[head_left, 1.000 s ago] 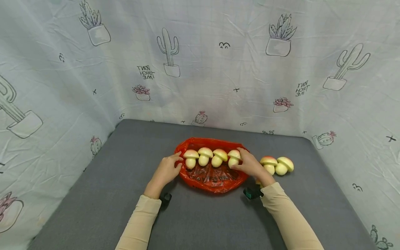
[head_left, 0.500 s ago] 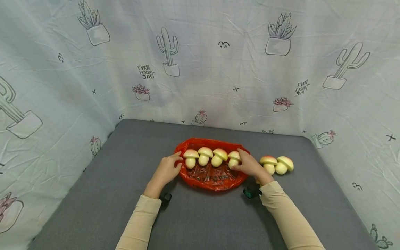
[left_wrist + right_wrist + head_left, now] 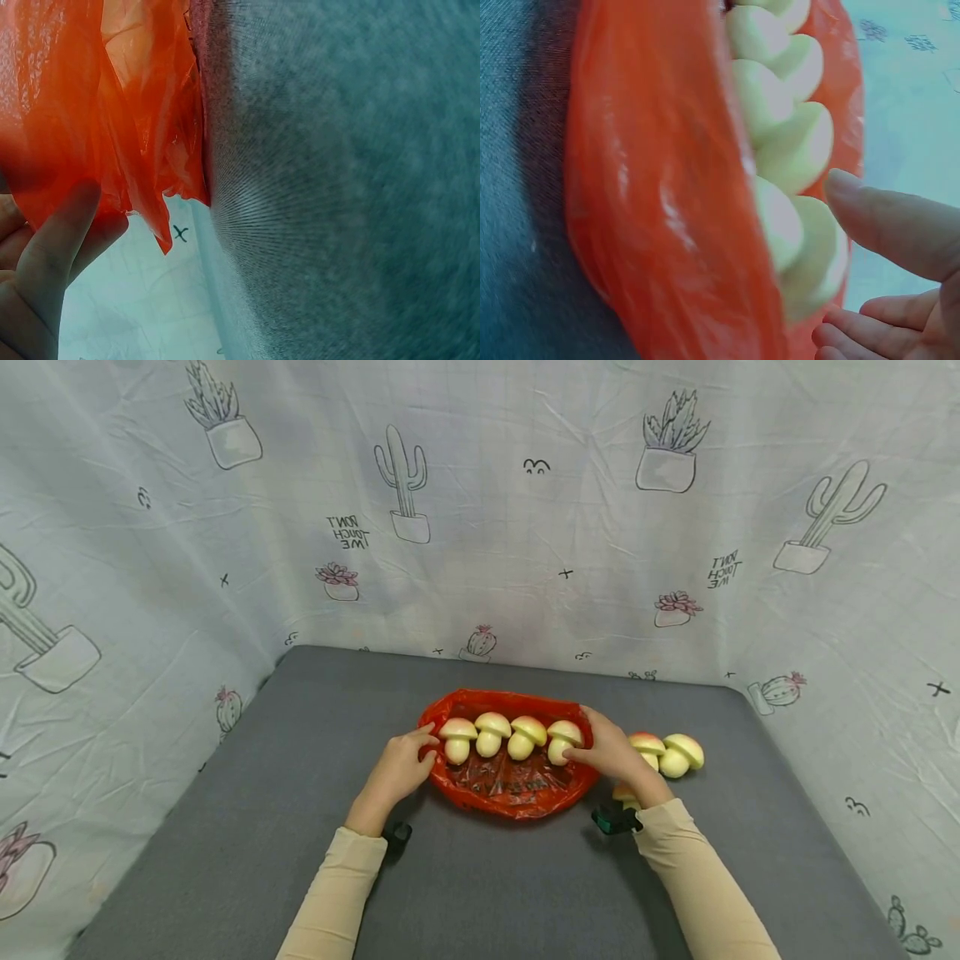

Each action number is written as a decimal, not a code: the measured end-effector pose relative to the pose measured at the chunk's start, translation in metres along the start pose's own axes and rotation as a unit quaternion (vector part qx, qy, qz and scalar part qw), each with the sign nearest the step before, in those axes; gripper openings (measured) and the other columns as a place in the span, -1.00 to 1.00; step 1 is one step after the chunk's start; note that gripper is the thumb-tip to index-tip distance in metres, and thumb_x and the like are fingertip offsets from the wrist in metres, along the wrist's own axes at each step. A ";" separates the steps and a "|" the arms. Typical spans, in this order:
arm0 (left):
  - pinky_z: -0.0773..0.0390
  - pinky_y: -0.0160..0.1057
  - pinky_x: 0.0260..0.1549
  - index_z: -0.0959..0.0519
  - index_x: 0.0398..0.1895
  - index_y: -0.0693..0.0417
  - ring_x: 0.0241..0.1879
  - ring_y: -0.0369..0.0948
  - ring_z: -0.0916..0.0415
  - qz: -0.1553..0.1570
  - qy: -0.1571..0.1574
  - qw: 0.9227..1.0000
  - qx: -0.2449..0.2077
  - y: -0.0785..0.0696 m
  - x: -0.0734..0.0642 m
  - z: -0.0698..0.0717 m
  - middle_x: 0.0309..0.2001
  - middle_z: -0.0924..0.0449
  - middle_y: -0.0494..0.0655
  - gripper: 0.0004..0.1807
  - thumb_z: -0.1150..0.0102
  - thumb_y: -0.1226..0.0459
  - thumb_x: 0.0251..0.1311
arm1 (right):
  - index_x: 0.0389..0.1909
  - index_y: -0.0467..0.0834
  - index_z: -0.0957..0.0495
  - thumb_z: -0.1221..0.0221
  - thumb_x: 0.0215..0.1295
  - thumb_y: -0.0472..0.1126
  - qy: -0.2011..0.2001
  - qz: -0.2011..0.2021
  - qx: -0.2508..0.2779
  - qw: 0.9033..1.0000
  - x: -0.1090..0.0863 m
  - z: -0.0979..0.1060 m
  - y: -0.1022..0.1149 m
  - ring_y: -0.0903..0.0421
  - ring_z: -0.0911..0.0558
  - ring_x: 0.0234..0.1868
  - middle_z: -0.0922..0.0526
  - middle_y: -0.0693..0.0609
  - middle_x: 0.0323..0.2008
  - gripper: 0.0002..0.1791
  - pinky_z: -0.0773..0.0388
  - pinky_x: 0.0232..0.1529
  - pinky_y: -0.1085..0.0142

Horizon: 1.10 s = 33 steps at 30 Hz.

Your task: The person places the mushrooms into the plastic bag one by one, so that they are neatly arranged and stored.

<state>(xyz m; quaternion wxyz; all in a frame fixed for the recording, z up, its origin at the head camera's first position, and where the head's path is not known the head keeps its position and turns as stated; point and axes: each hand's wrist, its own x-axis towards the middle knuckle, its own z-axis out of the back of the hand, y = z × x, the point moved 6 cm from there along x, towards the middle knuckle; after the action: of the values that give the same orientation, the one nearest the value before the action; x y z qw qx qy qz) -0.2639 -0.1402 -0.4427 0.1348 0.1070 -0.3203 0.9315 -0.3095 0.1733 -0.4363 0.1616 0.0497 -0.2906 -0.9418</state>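
A red plastic bag (image 3: 495, 808) lies with its mouth spread wide at the table's middle. Inside, several yellow toy mushrooms with reddish caps stand in a row, the rightmost mushroom (image 3: 564, 742) nearest my right hand (image 3: 617, 753). That hand is at the bag's right rim; in the right wrist view its thumb (image 3: 900, 229) and fingers are spread apart beside the end mushroom (image 3: 825, 251), with nothing gripped. My left hand (image 3: 401, 768) pinches the bag's left edge, the thin red plastic (image 3: 67, 105) between thumb and fingers in the left wrist view.
Right of the bag, on the grey table (image 3: 480, 885), sit two more mushrooms, one of them leaning (image 3: 683, 755). Another mushroom (image 3: 625, 795) is partly hidden by my right wrist. A white curtain (image 3: 480, 510) with cactus drawings surrounds the table's back and sides.
My right hand has let go of the rightmost mushroom and shifted slightly right, to the bag's rim. The mushroom stays in the row. My left hand has kept its place.
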 end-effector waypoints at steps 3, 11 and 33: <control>-0.51 -0.06 -0.05 -0.66 -0.14 0.30 0.14 0.07 -0.47 0.000 0.000 1.000 0.001 0.000 0.000 0.000 0.20 -0.48 0.15 -0.75 -0.13 0.39 0.14 | 0.43 -0.38 0.04 -0.29 0.16 -0.06 -0.007 -0.007 0.011 1.000 -0.006 0.008 0.000 -0.32 -0.17 0.36 -0.14 -0.38 0.37 -0.02 -0.19 0.25 -0.18; -0.49 -0.02 0.02 -0.66 -0.15 0.30 0.14 0.08 -0.46 -0.002 -0.003 1.000 0.001 0.001 0.001 -0.001 0.19 -0.49 0.15 -0.76 -0.13 0.39 0.14 | 0.44 -0.37 0.07 -0.26 0.20 -0.07 -0.037 -0.011 0.023 0.999 -0.021 0.025 -0.011 -0.34 -0.22 0.32 -0.14 -0.39 0.37 -0.04 -0.25 0.21 -0.17; -0.50 -0.05 -0.04 -0.66 -0.14 0.30 0.15 0.07 -0.46 0.005 0.000 1.000 0.000 0.001 -0.001 -0.001 0.20 -0.48 0.15 -0.75 -0.13 0.39 0.14 | 0.42 -0.32 -0.03 -0.25 0.22 -0.10 -0.168 -0.001 0.080 0.982 -0.064 0.075 -0.064 -0.36 -0.18 0.34 -0.19 -0.37 0.36 -0.14 -0.16 0.24 -0.17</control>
<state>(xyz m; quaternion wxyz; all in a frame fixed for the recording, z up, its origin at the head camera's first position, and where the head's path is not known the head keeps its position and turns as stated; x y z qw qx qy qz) -0.2636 -0.1403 -0.4437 0.1301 0.1059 -0.3209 0.9322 -0.2810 0.2844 -0.4108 0.1047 -0.0964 -0.3880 -0.9106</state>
